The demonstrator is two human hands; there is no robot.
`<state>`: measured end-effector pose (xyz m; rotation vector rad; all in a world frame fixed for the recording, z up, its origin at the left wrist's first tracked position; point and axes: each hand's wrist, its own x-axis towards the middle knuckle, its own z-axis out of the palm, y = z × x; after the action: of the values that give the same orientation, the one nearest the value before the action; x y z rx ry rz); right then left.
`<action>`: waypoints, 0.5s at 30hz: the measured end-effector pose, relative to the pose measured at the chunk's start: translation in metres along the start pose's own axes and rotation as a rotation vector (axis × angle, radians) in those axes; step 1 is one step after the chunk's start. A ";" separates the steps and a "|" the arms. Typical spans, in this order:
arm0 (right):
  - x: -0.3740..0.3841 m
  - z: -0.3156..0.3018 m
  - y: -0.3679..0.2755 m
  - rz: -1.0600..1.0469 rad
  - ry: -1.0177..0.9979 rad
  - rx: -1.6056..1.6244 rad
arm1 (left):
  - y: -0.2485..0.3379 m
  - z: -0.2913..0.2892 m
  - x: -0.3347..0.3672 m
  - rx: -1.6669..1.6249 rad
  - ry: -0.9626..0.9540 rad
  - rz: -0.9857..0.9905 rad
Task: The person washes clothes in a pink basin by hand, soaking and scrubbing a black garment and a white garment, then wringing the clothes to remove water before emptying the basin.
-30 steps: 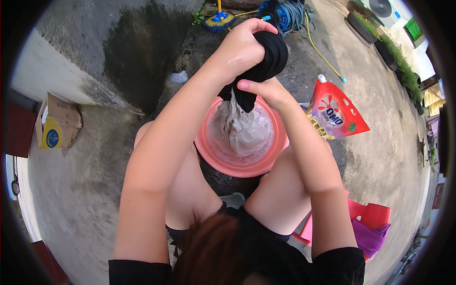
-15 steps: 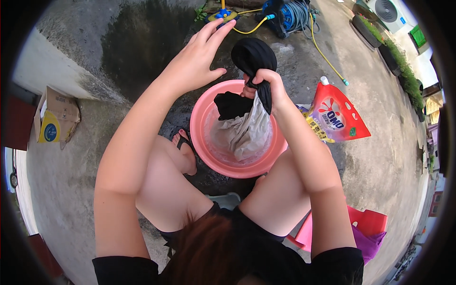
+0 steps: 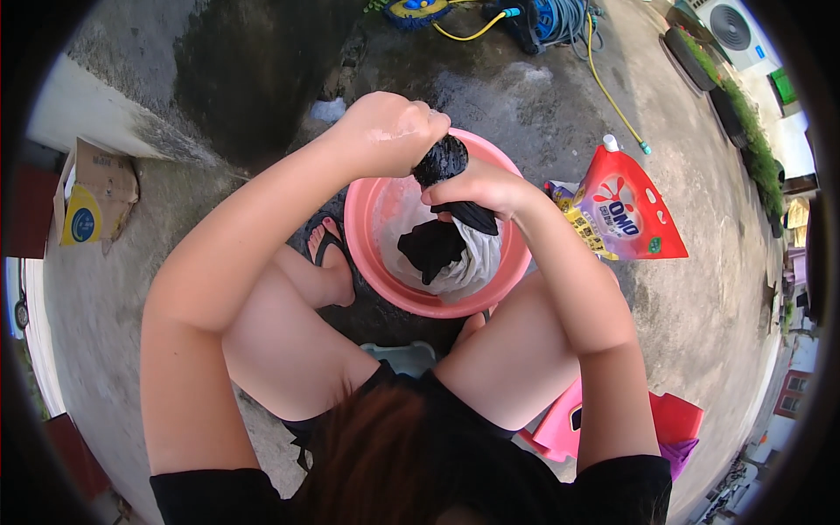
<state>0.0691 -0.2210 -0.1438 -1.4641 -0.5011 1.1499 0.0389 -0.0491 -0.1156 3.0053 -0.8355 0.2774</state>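
A wet black-and-white garment (image 3: 440,159) is stretched between my two hands above a pink basin (image 3: 360,262). My left hand (image 3: 392,131) is closed in a fist round its upper black end, with wet skin on the back of the hand. Just below and to the right, my right hand (image 3: 477,185) grips the black cloth lower down. The garment's white part and another black fold hang into the basin, where suds and water show. I cannot tell whether it is one piece of clothing or several.
A red detergent pouch (image 3: 626,206) stands right of the basin. Beyond are a blue hose reel (image 3: 556,22) with a yellow hose and a mop head (image 3: 416,10). A cardboard box (image 3: 101,191) sits at the left wall. A red and pink plastic piece (image 3: 560,429) lies near my right elbow.
My left hand, open and raised beyond the basin before, has come down and closed on the black cloth. My right hand has lowered slightly with the garment.
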 end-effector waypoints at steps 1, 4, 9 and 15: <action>0.007 -0.005 0.003 -0.134 0.091 -0.236 | 0.002 0.000 0.000 0.000 -0.001 -0.003; 0.019 -0.009 0.006 -0.187 0.292 -0.633 | 0.009 0.001 0.001 -0.121 -0.090 -0.295; 0.015 0.003 0.006 -0.346 0.566 -0.942 | 0.008 0.007 -0.003 -0.505 -0.177 -0.444; 0.007 0.005 0.008 -0.454 0.605 -0.927 | 0.010 0.002 -0.002 -0.736 -0.249 -0.352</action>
<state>0.0656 -0.2152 -0.1531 -2.2082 -0.9286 0.0312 0.0319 -0.0570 -0.1182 2.4275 -0.2908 -0.3440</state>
